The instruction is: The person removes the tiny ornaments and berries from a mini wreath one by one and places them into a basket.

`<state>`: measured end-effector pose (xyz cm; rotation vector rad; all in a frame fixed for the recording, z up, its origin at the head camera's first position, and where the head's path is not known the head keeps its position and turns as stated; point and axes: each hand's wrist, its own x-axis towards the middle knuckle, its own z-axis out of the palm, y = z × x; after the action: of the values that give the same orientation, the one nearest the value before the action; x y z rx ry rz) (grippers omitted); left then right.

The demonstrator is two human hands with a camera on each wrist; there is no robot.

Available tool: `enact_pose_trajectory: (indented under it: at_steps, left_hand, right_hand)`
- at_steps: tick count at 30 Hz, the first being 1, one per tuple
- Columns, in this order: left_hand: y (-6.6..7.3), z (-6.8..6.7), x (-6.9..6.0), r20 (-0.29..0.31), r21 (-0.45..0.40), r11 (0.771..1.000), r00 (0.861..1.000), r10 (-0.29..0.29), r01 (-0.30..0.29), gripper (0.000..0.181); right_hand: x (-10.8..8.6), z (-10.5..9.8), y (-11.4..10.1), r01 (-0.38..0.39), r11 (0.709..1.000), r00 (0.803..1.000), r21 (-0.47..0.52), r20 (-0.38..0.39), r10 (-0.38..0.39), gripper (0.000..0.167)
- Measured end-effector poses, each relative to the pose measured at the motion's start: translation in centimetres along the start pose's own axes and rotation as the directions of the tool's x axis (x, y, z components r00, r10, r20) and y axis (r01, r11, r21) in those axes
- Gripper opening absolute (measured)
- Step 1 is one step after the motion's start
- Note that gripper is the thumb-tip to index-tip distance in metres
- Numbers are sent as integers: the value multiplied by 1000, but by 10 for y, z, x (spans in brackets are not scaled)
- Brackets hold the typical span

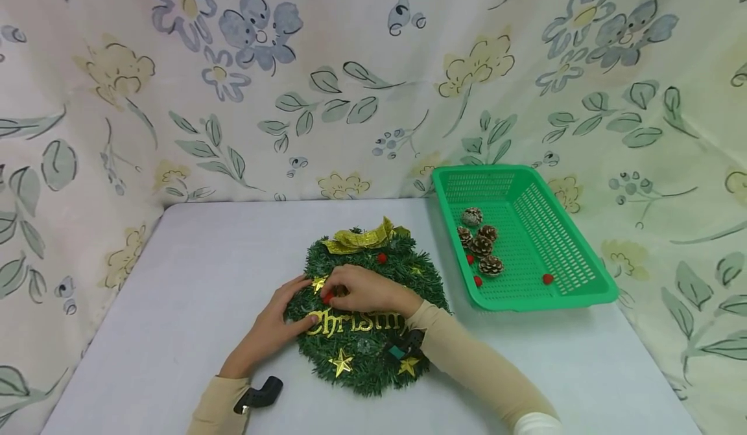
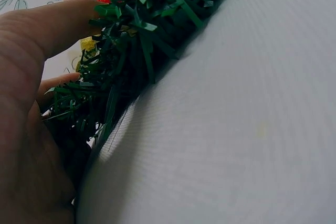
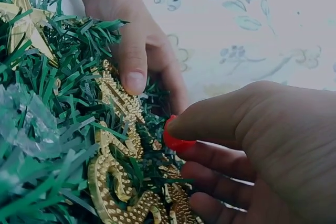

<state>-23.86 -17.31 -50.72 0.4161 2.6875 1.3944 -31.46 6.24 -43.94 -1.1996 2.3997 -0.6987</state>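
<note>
A green tinsel wreath (image 1: 373, 376) lies on the white table, with gold "Christmas" lettering (image 1: 331, 323), gold stars (image 1: 341, 362) and a gold bow (image 1: 358, 240) at its top. My left hand (image 1: 273, 323) grips the wreath's left edge, thumb on top near the first letter and fingers round the outer side. Above the lettering, my right hand (image 1: 367, 289) pinches a small red berry (image 3: 177, 140) between thumb and forefinger, down at the tinsel. Whether the berry is fixed to the wreath, I cannot tell. Another red berry (image 1: 382, 258) sits below the bow.
To the right stands a green plastic basket (image 1: 589, 266) holding several pine cones (image 1: 482, 246) and a few red berries (image 1: 548, 279). A floral cloth (image 1: 350, 150) hangs behind the table (image 1: 175, 292). Black wrist cameras (image 1: 265, 393) are strapped to both wrists.
</note>
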Motion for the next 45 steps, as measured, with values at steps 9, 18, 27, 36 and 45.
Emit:
enact_pose_trajectory:
  at_steps: [9, 18, 27, 36, 45]
  left_hand:
    - [-1, 1, 1, 5, 2, 1000, 1000, -4, 4, 74]
    - [0, 1, 0, 0, 16, 1000, 1000, -1, 1, 74]
    - [-3, 2, 1, -1, 20, 1000, 1000, 2, -2, 73]
    - [-1, 1, 0, 6, 16, 1000, 1000, 0, 0, 74]
    - [-1, 1, 0, 0, 10, 1000, 1000, 8, -8, 73]
  right_hand:
    - [-5, -6, -1, -17, 999, 1000, 34, 21, 16, 24]
    - [-12, -18, 0, -19, 1000, 1000, -21, -8, 19, 26]
    - [-17, -24, 0, -17, 1000, 1000, -13, -3, 17, 27]
    - [-23, -31, 0, -28, 999, 999, -36, -28, 27, 25]
    - [-29, -42, 0, -26, 999, 999, -42, -32, 25, 24]
